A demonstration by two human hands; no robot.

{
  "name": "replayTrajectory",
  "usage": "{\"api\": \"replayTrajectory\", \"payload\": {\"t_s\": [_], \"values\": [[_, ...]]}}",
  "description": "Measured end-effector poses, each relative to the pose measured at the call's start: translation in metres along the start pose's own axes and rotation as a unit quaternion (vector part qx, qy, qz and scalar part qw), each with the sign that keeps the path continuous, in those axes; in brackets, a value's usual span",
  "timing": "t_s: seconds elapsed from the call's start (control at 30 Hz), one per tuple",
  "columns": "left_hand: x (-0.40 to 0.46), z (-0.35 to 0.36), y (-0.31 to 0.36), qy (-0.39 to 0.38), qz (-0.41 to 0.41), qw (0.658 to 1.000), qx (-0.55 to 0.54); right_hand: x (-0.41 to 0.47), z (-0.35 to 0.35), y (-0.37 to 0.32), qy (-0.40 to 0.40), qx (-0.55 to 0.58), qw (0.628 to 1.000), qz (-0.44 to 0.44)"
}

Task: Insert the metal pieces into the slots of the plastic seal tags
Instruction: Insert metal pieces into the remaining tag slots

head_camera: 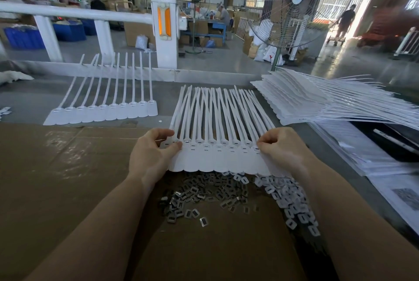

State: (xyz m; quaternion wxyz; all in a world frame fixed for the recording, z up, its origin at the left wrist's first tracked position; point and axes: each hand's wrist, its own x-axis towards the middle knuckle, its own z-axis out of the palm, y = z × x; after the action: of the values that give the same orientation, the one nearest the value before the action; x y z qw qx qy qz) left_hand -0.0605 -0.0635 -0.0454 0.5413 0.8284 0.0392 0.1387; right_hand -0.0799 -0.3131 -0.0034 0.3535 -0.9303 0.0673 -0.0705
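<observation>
Left hand [151,151]: gripped the left end of a joined strip of white plastic seal tags [217,156], thumb on top, fingers curled over the strip's edge. Right hand [281,147]: pinched the right end of the same strip, fingers curled. The strip was held just above the worktop [27,101], its flat tag ends toward the person and its long tails fanning away toward the far edge; slots showed in a row along the tag heads, and whether metal sat in them could not be told.

Metal pieces [199,194]: a loose heap on a flattened cardboard sheet [56,167], directly below the held strip, near the worktop's near edge. White plastic caps [292,203]: a second loose heap, touching the metal heap on its right side.

Second strip of seal tags [102,113]: lying flat toward the far left of the worktop, tails over the far edge. Stack of tag strips [306,99]: piled at the far right corner, tails pointing right. Printed paper sheets [374,167]: along the right edge.

Beyond the worktop: a white railing post [163,26] and a standing fan [292,4].
</observation>
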Motion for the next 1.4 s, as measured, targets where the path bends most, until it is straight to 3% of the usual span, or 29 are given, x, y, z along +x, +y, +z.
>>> {"api": "replayTrajectory", "payload": {"t_s": [0.53,1.4], "values": [[0.0008,0.0011,-0.0008,0.005,0.006,1.000,0.005,0.0079,0.0013,-0.0003,-0.038,-0.034,0.998,0.036],[0.0002,0.0002,0.0005,0.002,0.001,1.000,0.006,0.0003,0.0065,0.0025,0.059,-0.024,0.998,0.001]]}}
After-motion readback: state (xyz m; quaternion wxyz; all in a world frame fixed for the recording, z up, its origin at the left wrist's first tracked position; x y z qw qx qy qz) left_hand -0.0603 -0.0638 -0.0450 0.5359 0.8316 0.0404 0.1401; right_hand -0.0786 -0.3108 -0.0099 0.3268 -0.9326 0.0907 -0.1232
